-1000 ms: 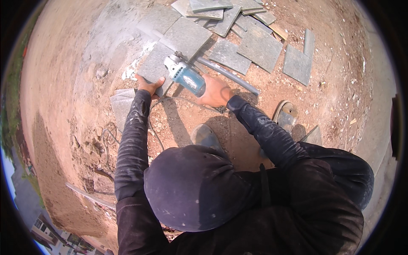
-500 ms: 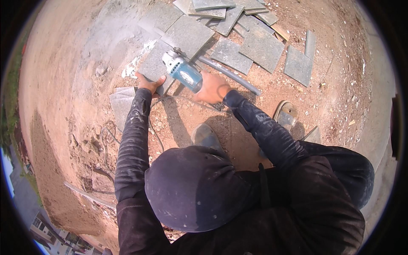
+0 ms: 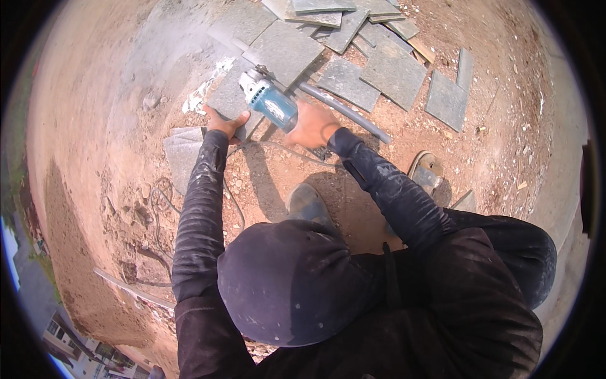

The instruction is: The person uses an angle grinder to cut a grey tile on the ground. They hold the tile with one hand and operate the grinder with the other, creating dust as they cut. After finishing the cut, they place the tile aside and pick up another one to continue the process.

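Observation:
My right hand [image 3: 309, 126] is closed round the back of a teal and silver angle grinder [image 3: 271, 106], whose head sits over a grey stone tile [image 3: 224, 91]. A dark cord runs back from the tool across the dirt. My left hand [image 3: 226, 125] grips the near edge of that tile, thumb on the right. Pale dust hangs beyond the grinder's head and hides part of the tiles there.
More grey tiles [image 3: 391, 69] lie overlapping at the back and right. A grey pipe [image 3: 353, 117] lies right of the grinder, and a few tiles [image 3: 180, 158] rest left of my left hand. My boots [image 3: 306, 205] stand on rubble-strewn dirt.
The grinder and my right hand have shifted slightly left and away from me along the tile. My left hand keeps its grip on the tile's edge.

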`<state>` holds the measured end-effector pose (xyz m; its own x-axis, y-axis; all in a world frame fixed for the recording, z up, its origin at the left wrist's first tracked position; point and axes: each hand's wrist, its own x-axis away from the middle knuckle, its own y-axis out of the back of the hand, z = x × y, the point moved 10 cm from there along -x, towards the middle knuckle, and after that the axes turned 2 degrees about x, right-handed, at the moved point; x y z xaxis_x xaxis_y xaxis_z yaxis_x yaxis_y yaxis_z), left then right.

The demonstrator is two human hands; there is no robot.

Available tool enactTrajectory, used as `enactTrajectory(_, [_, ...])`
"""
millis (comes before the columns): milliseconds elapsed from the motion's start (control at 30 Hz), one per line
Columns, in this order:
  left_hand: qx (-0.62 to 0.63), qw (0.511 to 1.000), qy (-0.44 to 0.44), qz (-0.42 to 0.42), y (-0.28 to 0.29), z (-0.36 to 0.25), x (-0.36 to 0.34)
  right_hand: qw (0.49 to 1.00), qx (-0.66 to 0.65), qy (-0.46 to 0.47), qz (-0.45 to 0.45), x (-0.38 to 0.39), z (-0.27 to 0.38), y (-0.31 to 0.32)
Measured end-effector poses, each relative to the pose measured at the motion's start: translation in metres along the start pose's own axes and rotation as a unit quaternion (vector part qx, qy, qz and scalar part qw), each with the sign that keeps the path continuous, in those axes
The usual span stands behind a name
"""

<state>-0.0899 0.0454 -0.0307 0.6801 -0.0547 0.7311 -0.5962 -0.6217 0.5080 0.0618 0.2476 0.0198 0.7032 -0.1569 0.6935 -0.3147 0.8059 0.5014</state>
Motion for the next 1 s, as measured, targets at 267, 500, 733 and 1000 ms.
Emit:
enactTrajectory(267, [-0.007,0.999,-0.030,-0.011,0.002,0.000,-0.001,0.999,-0.004,0.029,-0.034,-0.005,0.011,0.008])
enactTrajectory(500, [0.014,1.000,-0.015,-0.005,-0.001,-0.006,0.006,0.999,-0.014,0.031,-0.032,-0.011,0.016,0.009])
enactTrajectory(733, [0.034,0.999,0.002,-0.007,-0.001,-0.003,0.007,0.998,-0.017,0.033,-0.044,-0.018,0.020,0.013])
enactTrajectory(1000, [0.001,0.999,-0.045,-0.014,-0.002,-0.001,-0.003,0.997,-0.038,0.035,-0.049,-0.026,0.028,0.018])
